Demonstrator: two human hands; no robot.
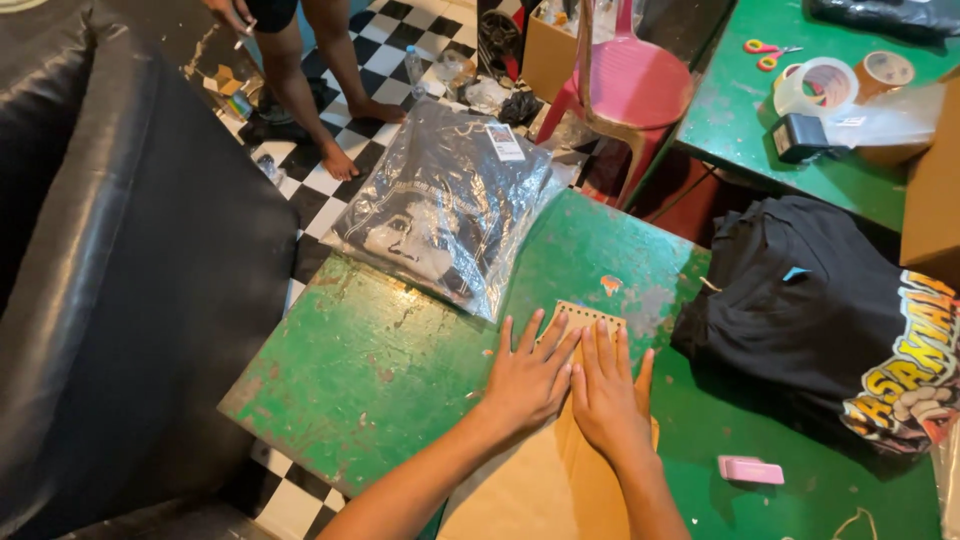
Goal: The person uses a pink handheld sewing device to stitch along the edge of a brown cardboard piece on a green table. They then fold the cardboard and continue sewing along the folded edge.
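Both hands flat, fingers spread, palms down, gripping nothing. Left hand (527,378) and right hand (607,390) lie side by side, thumbs touching or nearly so, pressing on a tan cardboard piece (560,470). The cardboard lies on the green surface (380,370), running from the bottom edge at 6 o'clock up to a perforated end just past the fingertips.

Pink eraser-like block (751,469) at 3 o'clock of the right hand, near, apart from it, on the surface.

Black printed t-shirts (810,310), folded in a pile, at 2 o'clock of the hands, well apart.

Bagged dark shirt (445,205) in clear plastic at 11 o'clock of the hands, overhanging the far edge of the surface, white tag on top.

Black couch (120,270) at 9 o'clock, beside the surface.

Further off at 1 o'clock: red plastic chair (625,80). Second green table (740,120) at 2 o'clock with tape rolls (830,85) and scissors (765,52).

Far at 11 o'clock: another person's bare legs (310,80) on the checkered floor (385,50).
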